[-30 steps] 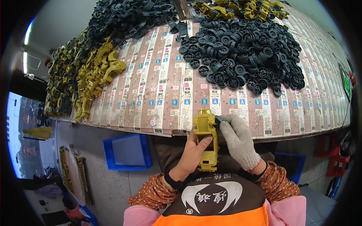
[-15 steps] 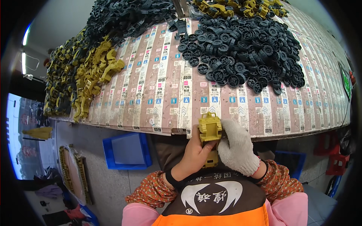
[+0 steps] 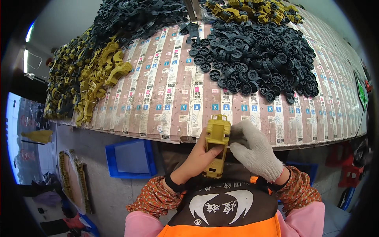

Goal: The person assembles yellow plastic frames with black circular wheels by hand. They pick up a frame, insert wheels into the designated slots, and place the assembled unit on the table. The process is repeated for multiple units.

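A yellow plastic toy vehicle body [image 3: 217, 136] hangs upright in front of me at the table's near edge, its longer lower part reaching down toward my apron. My bare left hand [image 3: 200, 155] grips it from the left, with the thumb across its middle. On its right side, my right hand [image 3: 252, 148] wears a white knitted glove. The gloved fingers are bent, and their tips meet the body's right edge; some fingertips are hidden behind it.
A heap of black toy wheels [image 3: 264, 59] covers the table [image 3: 158, 114] beyond my hands. Yellow body parts [image 3: 94, 79] lie piled at left, dark plastic parts [image 3: 138, 17] at the far left, and yellow-and-black pieces [image 3: 256, 10] at the back. A blue bin [image 3: 130, 158] is on the floor.
The toy vehicle body has turned and now shows more of its length below the left thumb. The gloved fingers have opened a little and shifted along its right side.
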Available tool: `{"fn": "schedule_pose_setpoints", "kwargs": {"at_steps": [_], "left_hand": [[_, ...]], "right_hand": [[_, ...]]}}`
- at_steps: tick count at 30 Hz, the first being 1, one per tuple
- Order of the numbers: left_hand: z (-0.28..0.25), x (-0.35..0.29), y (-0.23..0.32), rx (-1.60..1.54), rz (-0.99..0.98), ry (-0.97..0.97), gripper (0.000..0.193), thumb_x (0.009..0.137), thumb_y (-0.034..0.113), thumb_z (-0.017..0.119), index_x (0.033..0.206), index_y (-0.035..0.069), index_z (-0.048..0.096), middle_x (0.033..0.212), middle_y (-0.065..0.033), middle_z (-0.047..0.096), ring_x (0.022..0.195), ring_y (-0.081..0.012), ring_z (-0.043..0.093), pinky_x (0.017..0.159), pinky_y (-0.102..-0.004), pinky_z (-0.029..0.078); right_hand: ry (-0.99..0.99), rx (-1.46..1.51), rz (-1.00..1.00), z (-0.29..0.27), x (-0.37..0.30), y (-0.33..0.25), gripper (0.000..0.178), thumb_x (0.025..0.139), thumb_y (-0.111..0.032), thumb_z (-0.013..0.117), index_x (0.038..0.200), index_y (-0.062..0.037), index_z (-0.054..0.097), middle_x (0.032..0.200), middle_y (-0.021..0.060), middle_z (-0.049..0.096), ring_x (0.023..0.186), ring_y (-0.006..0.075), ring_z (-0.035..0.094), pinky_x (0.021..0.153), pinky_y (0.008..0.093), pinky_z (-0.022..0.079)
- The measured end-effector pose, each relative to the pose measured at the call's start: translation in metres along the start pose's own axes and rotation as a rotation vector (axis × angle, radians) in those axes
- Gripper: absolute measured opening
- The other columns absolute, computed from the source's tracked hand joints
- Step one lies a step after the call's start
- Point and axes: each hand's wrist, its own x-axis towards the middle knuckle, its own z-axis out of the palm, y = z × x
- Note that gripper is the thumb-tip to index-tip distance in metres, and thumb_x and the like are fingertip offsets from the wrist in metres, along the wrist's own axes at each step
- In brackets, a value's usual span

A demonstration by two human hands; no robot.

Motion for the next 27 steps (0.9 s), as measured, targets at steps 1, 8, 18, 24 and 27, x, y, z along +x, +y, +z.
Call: {"fn": "schedule_pose_setpoints", "kwargs": {"at_steps": [1,8,18,24,27], "left_hand": [[-0.002,-0.001,0.005,-0.123,-0.084,-0.005,0.062,0.107,0.029,0.065,0.156,0.010,0.032,0.139,-0.0093,0.058,0.127,-0.0198,0.059,0.103,-0.0388,0.053],[-0.003,-0.003,0.018,-0.438,-0.306,0.014,0.074,0.106,0.037,0.069,0.162,0.012,0.027,0.138,-0.0065,0.057,0.124,-0.0162,0.058,0.104,-0.0357,0.053],[0.007,-0.001,0.003,-0.140,-0.076,0.128,0.066,0.105,0.023,0.071,0.157,0.009,0.033,0.132,-0.0041,0.060,0.119,-0.0124,0.059,0.103,-0.0322,0.051],[-0.004,0.005,0.024,-0.455,-0.189,0.246,0.044,0.107,0.027,0.069,0.142,0.011,0.049,0.118,-0.0021,0.064,0.100,-0.0115,0.068,0.079,-0.0307,0.062],[-0.007,0.003,0.025,-0.495,-0.130,0.269,0.041,0.106,0.027,0.069,0.139,0.011,0.051,0.116,-0.0014,0.064,0.098,-0.0113,0.068,0.076,-0.0310,0.063]], "right_hand": [[0.052,0.067,-0.006,0.005,-0.002,-0.002,0.043,0.090,-0.004,0.063,0.132,0.0021,0.056,0.112,0.0232,0.073,0.106,0.0336,0.074,0.092,0.0404,0.058],[0.108,-0.613,-0.445,0.017,-0.004,-0.010,0.070,0.082,0.009,0.059,0.150,0.0088,0.043,0.114,0.0278,0.066,0.094,0.0439,0.070,0.075,0.0461,0.058],[-0.022,-0.467,-0.277,0.009,0.005,-0.009,0.054,0.084,-0.008,0.059,0.135,0.0070,0.051,0.087,0.0308,0.067,0.081,0.0508,0.068,0.072,0.0577,0.055],[0.463,-0.869,-0.477,-0.048,0.100,0.005,0.011,0.093,-0.016,0.066,0.098,-0.0063,0.068,0.085,0.0163,0.066,0.081,0.0388,0.069,0.072,0.0487,0.056],[0.408,-1.007,-0.395,-0.054,0.126,0.001,0.013,0.091,-0.016,0.070,0.099,-0.0063,0.069,0.096,0.0152,0.067,0.093,0.0364,0.070,0.077,0.0474,0.058]]}}
